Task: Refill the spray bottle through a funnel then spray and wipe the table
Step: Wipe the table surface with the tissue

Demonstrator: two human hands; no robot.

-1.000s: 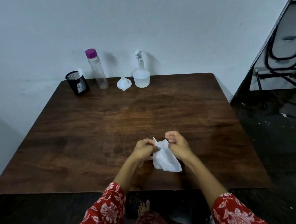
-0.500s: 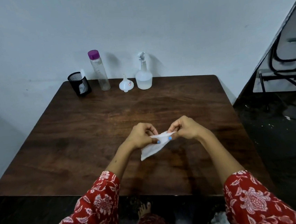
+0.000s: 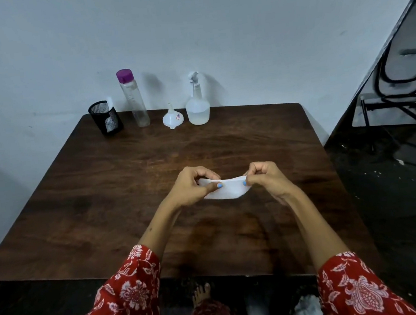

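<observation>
1. Head view: left hand (image 3: 192, 185) and right hand (image 3: 267, 178) each pinched one end of the cloth (image 3: 226, 191), held spread above mid-table (image 3: 105, 205).
2. Judged step: preparing the cloth; wiping would need it lowered flat.
3. Bottle (image 3: 197, 108) and funnel (image 3: 172, 117) stood at the far edge; open room lay all round the hands.
</observation>
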